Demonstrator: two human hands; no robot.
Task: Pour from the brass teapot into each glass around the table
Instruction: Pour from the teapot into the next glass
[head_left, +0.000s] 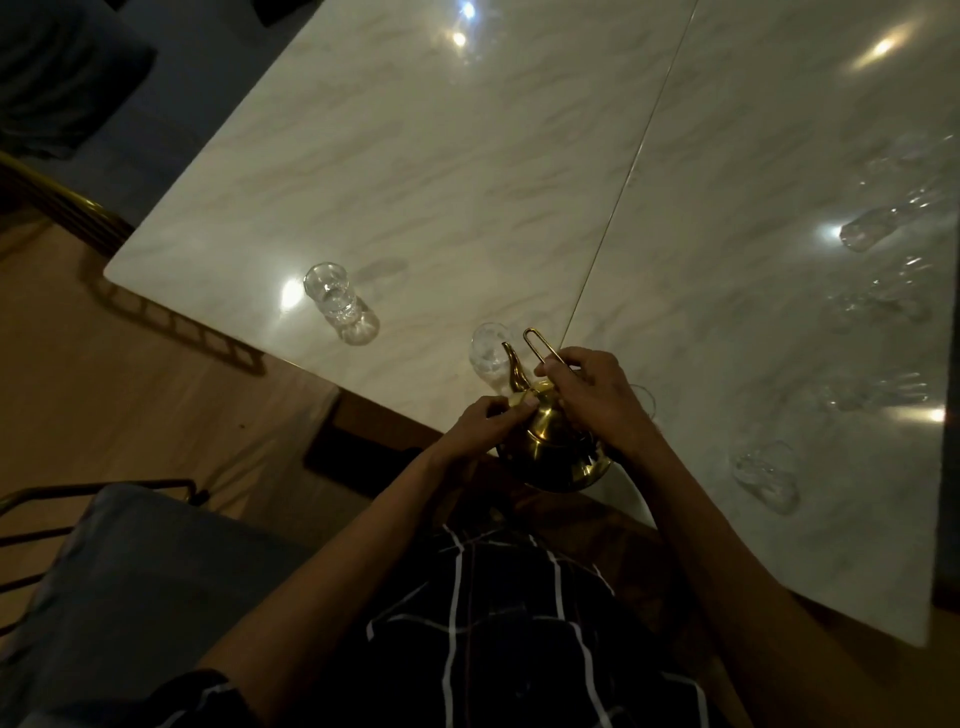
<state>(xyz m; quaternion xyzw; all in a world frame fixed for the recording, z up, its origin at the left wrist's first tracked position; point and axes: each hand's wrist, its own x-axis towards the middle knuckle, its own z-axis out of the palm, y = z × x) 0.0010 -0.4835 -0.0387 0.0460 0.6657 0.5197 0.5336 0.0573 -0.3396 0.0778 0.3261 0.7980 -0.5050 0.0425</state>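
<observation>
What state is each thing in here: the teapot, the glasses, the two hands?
Brass teapot: upright at the table's near edge, spout pointing toward the nearest glass, not pouring.
Left hand: fingers pinching the lid knob.
Right hand: gripping the wire handle.
Glass by the spout: upright; contents unclear.
Left glass: upright, seems to hold clear liquid.
Glass at right: standing; fill unclear.
Far right glass: too blurred to judge.

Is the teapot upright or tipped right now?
Tipped: the teapot leans with its spout toward a glass, held in both hands.

Grey-cushioned chair (156, 561) near left; checked dark shirt (509, 623) below.
</observation>
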